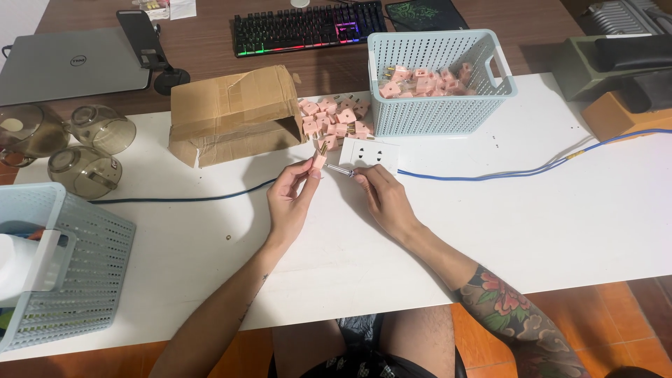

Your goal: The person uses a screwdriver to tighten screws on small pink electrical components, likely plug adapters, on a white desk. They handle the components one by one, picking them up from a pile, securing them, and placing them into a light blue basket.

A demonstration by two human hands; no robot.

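Head view looks down on a white table [532, 231] whose near edge runs across just above the person's lap, with broad bare surface to the right of the hands and in front of them toward the near edge. Left hand [289, 199] has thumb and fingertips pinched together on a small pink plug adapter [319, 160], lifted a little off the tabletop near its middle. Right hand [385, 199] has its fingers closed round a thin screwdriver [341, 170], the metal tip pointing left at the adapter and nearly touching it. Pale pink and blocky, the adapter shows short brass prongs at its top.

Just beyond the hands lies a white power strip [369, 153], its blue cable [504, 171] running right across the table and off the far right edge. Behind the strip a heap of pink adapters [334, 120] sits between an open cardboard box [231, 112] on the left and a pale blue basket [441, 84] on the right, which also holds adapters. At the near left corner a second blue basket [77, 266] overhangs the table edge. Three smoky glass lids [84, 147] crowd the far left. Beyond the white top, a keyboard [308, 26] and laptop [73, 63] rest on a brown desk.
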